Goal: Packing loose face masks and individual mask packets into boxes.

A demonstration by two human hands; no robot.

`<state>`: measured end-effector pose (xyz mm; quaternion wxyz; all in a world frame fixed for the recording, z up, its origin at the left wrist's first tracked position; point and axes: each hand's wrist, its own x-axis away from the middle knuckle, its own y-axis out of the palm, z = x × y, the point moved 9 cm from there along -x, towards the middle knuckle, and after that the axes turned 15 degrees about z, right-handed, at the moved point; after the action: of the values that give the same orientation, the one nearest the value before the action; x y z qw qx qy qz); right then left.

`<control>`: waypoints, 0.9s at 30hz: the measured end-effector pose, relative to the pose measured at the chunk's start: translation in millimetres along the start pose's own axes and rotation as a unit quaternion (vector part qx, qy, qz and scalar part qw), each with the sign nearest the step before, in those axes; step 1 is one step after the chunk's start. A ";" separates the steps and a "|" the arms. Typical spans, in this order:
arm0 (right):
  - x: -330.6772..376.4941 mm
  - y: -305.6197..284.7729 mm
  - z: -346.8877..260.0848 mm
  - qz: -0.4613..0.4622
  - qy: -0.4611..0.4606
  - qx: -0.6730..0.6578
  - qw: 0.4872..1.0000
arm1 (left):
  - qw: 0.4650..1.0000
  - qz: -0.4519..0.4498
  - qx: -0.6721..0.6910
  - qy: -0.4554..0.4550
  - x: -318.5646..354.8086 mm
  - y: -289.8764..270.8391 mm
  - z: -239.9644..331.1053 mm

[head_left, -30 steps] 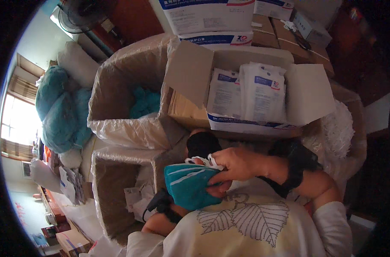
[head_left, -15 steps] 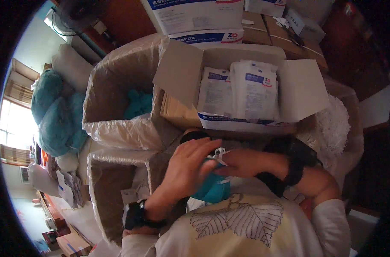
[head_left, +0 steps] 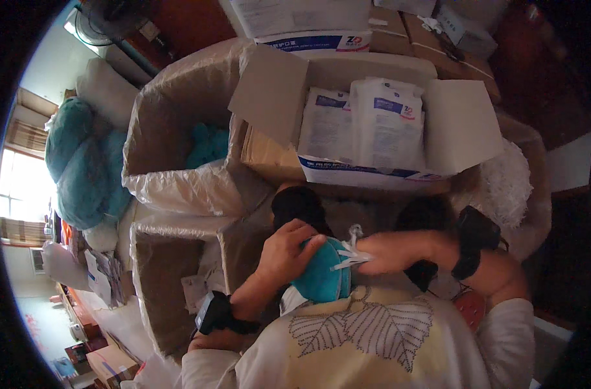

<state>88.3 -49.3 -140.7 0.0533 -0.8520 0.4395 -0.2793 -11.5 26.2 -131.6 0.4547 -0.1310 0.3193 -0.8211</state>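
At lower centre, our left hand (head_left: 283,254) cups the teal mask (head_left: 322,280); right hand (head_left: 387,251) fingers pinch its white straps (head_left: 347,254), steadying it.

Floor (head_left: 347,217), open carton of white packets (head_left: 373,129), plastic-lined boxes (head_left: 178,149)

The mask (head_left: 321,279) sits between the left hand (head_left: 285,253) and right hand (head_left: 389,251) — behind them the open carton (head_left: 269,97) holding packets (head_left: 366,126), with the lined box (head_left: 172,136) to its left.
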 end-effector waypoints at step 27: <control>39.8 40.2 55.6 0.265 0.132 -0.405 0.865 | 0.990 -0.026 0.104 -0.092 41.3 97.3 -30.4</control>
<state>106.6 -113.3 -183.7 -0.2830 -0.6050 0.7264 -0.1621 14.8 -33.0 -220.4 0.4715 -0.1667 0.1856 -0.8459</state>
